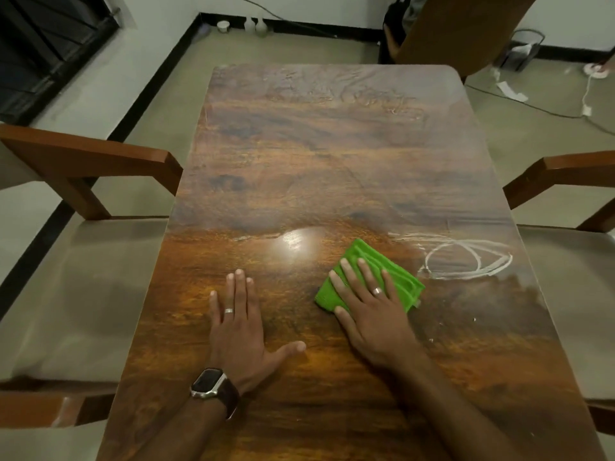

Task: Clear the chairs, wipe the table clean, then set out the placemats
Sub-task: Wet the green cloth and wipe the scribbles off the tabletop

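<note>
Green cloth (396, 271), folded into a pad, lies on the near right part of the wooden table (299, 154). The right hand (372, 304) rests flat on it, fingers straight and slightly spread, palm down — a hold that, by my reading, spreads pressure over the whole pad for wiping, not for lifting. Just beyond the cloth to the right, white looping smears (466, 257) mark the tabletop; fainter pale streaks (366, 94) show near the far end. The cloth sits beside the smears, not on them, so the wiping step appears under way and unfinished.

The left hand (238, 314) lies flat on bare wood to the left of the cloth and apart from it, fingers extended, thumb out, holding nothing — likely a brace for the body while the other arm works. It wears a ring and, at the wrist, a dark-strapped watch (209, 384) whose screen is blank.

Chairs stand at the left side (83, 158), the right side (559, 171) and the far end (459, 31); the two seats that show carry nothing. No placemats are in view. No brand, label or legible writing appears anywhere.
</note>
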